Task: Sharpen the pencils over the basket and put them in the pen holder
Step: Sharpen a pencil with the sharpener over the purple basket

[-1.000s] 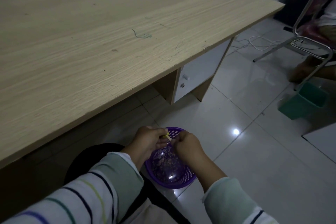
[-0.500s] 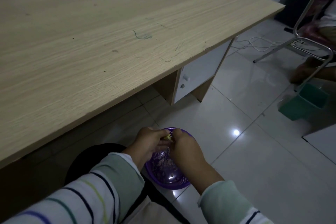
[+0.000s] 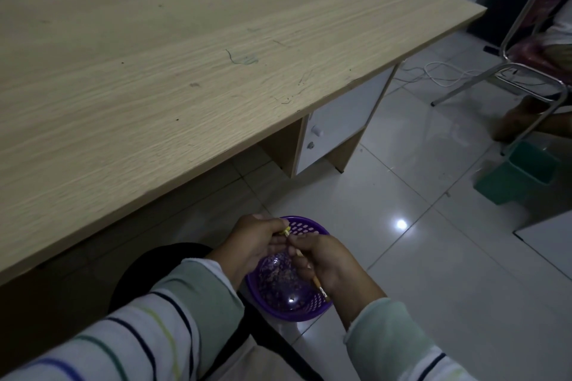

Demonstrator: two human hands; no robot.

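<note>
Wooden desk (image 3: 185,77) is filling the upper left. Below its edge, the left hand (image 3: 255,246) is pinching a small yellow sharpener (image 3: 285,230) in curled fingers. Both hands are hovering over the purple basket (image 3: 305,312), which is holding shavings. The right hand (image 3: 329,267) is gripping the pencil (image 3: 320,288), whose far end is meeting the sharpener. A green bin (image 3: 520,176) is standing well apart at right.
</note>
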